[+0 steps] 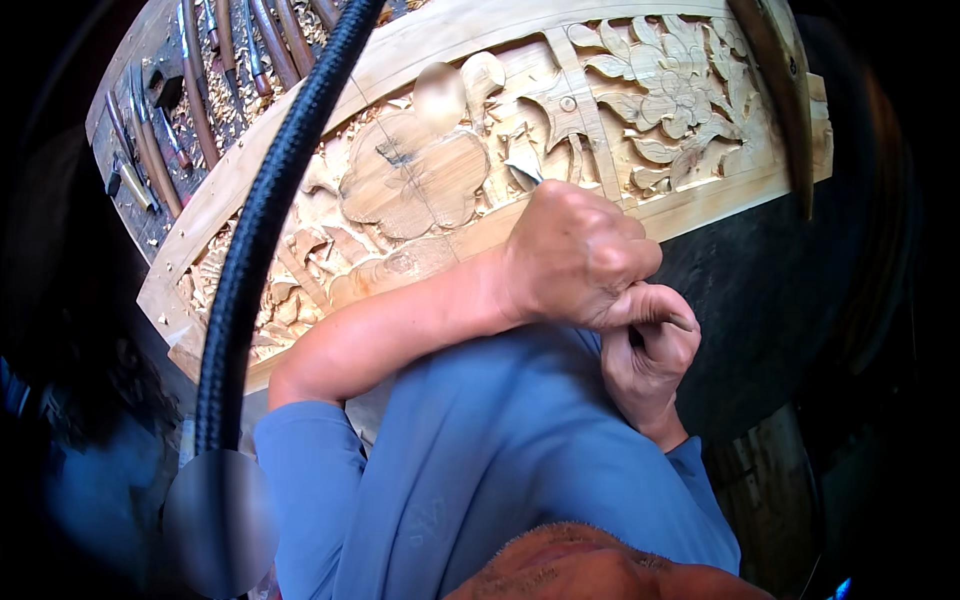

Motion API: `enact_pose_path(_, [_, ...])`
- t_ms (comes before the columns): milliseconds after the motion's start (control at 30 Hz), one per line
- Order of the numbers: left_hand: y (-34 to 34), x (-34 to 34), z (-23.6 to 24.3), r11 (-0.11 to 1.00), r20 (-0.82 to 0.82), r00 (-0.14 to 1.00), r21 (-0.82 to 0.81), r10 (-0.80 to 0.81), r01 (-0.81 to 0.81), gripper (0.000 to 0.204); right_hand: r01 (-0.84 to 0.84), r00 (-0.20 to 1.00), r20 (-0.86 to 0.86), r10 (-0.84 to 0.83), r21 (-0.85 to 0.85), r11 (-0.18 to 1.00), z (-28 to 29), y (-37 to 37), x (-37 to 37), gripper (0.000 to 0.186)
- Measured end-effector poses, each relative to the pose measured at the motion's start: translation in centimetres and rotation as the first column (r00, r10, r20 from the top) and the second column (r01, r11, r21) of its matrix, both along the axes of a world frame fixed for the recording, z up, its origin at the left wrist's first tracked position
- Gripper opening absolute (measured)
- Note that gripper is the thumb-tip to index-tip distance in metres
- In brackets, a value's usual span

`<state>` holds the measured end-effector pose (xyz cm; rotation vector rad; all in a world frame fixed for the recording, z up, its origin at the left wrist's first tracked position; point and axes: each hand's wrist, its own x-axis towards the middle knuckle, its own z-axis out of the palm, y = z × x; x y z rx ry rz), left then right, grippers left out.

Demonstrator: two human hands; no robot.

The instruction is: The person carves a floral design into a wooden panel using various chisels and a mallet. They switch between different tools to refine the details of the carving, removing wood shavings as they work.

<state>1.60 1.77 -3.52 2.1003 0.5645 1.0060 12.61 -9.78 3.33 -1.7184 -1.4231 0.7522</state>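
My left hand (578,250) is wrapped in a fist around a carving gouge (524,172). Only the gouge's bright metal blade shows; its handle is hidden in my hands. Right behind it, my right hand (652,350) is curled closed against the left, at the handle's rear end. The blade's tip meets the carved wooden panel (470,240), just right of a smooth scalloped medallion (415,175) marked with pencil lines. Leaves and flowers in relief (675,110) fill the panel's right part. My left forearm crosses over its near edge.
Several carving tools with wooden handles (197,90) lie among wood shavings on the bench (165,225) beyond the panel at the left. A black braided cable (270,190) cuts across the view. A dark curved piece (785,90) hangs over the panel's right end.
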Motion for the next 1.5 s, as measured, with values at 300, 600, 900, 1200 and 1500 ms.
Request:
enact_pose_path(300, [0.7, -0.8, 0.6, 0.997, -0.075, 0.995, -0.021, -0.071, 0.070, 0.072, -0.043, 0.985, 0.167, 0.035, 0.045, 0.998, -0.4, 0.1, -0.4, 0.013])
enact_pose_path(600, [1.4, -0.6, 0.4, 0.996, -0.084, 0.993, -0.008, -0.084, 0.084, 0.074, -0.002, 0.987, 0.161, -0.023, 0.150, 0.989, -3.1, -1.0, -0.5, 0.009])
enact_pose_path(900, [0.6, 0.0, -0.3, 0.985, 0.000, 0.992, 0.117, -0.128, 0.127, 0.050, 0.164, 0.914, -0.379, -0.148, 0.010, 0.986, -5.5, -2.1, -1.8, 0.024])
enact_pose_path(1200, [-2.2, 0.5, 0.2, 0.991, 0.022, 0.991, 0.027, -0.129, 0.128, 0.060, -0.060, 0.998, 0.000, 0.060, -0.009, 0.998, -1.9, -3.8, 1.8, 0.011])
enact_pose_path(1500, [-1.7, -0.4, 0.6, 0.977, -0.023, 0.977, -0.013, -0.212, 0.211, 0.059, -0.135, 0.991, 0.018, 0.134, 0.019, 0.991, -0.5, -2.4, 1.2, 0.019])
